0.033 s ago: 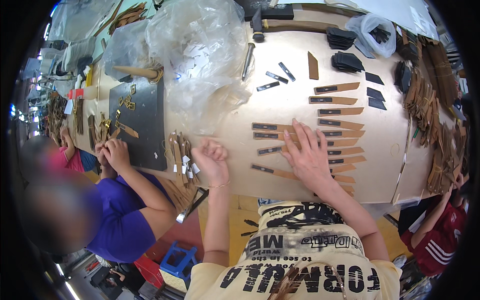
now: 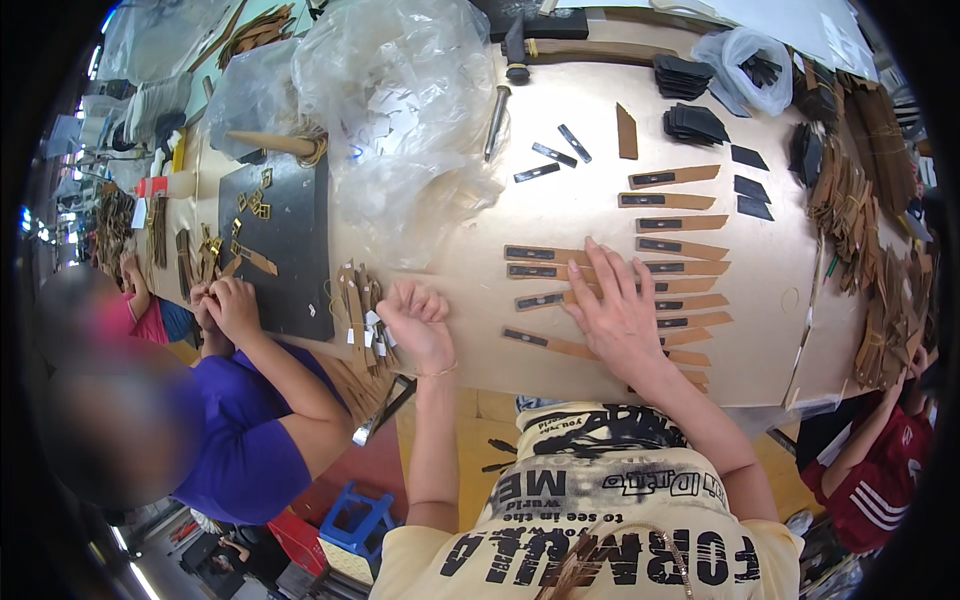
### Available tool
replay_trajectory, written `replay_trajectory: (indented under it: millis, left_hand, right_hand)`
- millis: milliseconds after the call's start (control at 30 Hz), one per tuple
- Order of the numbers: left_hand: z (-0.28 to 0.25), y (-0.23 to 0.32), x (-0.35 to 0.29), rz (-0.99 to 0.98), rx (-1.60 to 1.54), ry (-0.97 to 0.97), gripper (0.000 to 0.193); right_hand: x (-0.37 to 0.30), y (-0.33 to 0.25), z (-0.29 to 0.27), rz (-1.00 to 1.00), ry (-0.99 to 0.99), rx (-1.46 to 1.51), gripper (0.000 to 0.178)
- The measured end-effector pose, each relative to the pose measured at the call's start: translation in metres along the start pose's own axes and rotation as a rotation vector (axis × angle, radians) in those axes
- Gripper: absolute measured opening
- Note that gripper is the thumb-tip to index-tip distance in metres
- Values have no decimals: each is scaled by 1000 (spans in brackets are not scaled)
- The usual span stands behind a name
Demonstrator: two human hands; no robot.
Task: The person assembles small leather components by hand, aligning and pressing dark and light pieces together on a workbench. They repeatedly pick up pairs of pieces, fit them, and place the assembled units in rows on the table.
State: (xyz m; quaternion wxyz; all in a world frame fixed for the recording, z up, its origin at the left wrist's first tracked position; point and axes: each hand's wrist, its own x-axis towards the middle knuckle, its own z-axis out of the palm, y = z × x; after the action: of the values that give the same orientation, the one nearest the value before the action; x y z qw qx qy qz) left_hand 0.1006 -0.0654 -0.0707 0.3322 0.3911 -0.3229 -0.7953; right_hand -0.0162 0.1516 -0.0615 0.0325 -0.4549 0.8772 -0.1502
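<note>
Tan worktable [image 2: 760, 330]. We note the right hand [image 2: 615, 305] spread flat, palm down, across brown strips [image 2: 683, 224] set out in two columns; those we see whole carry a dark plate near the left end. Left hand [image 2: 418, 318]: fingers curled inward, just beside a bundle of strips [image 2: 355, 300] with white tags. We cannot tell if it touches the table. Farther off we count three loose dark plates [image 2: 552, 154], then a metal rod [image 2: 495, 125], a hammer [image 2: 516, 50] and a cloudy plastic bag [image 2: 400, 50]. Leftward, a co-worker in purple [image 2: 245, 440] works at a dark board [image 2: 290, 285] bearing gold-coloured buckles [image 2: 261, 211].
</note>
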Motion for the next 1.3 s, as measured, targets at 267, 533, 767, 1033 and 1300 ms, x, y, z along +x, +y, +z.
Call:
replay_trajectory:
  millis: [267, 533, 767, 1033, 1300]
  left_hand:
    - [26, -25, -35, 689, 1275, -476, 25]
    - [35, -29, -51, 595, 1441, -595, 18]
    - [17, -49, -61, 643, 1507, -712, 42]
    - [20, -70, -55, 715, 1675, -719, 36]
    - [34, -80, -46, 856, 1685, -652, 9]
  right_hand:
    - [0, 2, -4, 6, 20, 41, 43]
    - [4, 3, -1, -63, 123, 96, 29]
    - [-5, 6, 6, -76, 132, 160, 16]
    - [-1, 11, -6, -149, 117, 544, 10]
    - [35, 80, -15, 306, -31, 1362, 9]
